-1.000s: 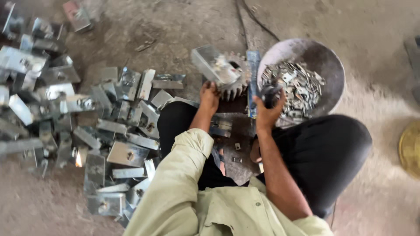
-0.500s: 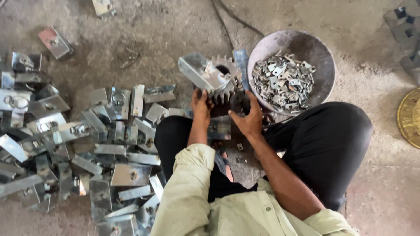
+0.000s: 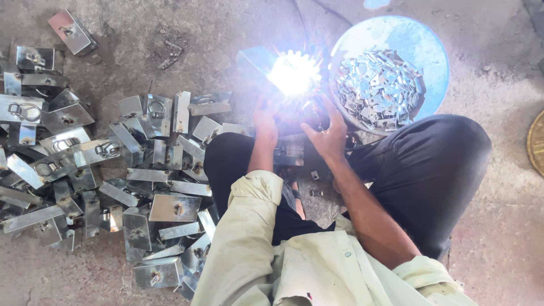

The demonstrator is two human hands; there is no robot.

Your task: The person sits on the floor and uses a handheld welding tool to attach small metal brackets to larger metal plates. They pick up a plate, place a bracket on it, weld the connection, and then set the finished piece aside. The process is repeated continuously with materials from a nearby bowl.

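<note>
A white-blue welding flash (image 3: pixel 294 73) burns on a metal bracket (image 3: pixel 255 59) that rests against a toothed gear on the ground in front of me. My left hand (image 3: pixel 265 122) reaches up to the bracket just below the flash and grips its lower edge; glare washes out the fingertips. My right hand (image 3: pixel 327 131) is closed around a dark tool (image 3: pixel 313 113) right of the flash, thumb towards the left hand. Another flat metal piece (image 3: pixel 289 152) lies between my knees under both hands.
A round bowl (image 3: pixel 422 51) full of small metal clips stands to the right of the flash, touching my right knee. A wide heap of folded steel brackets (image 3: pixel 113 170) with rings covers the ground on the left. A yellow disc (image 3: pixel 535 141) is at the right edge.
A bright welding flash has lit where the gear and bracket were plainly seen before. Both hands have settled lower at the workpiece, and the view has shifted slightly.
</note>
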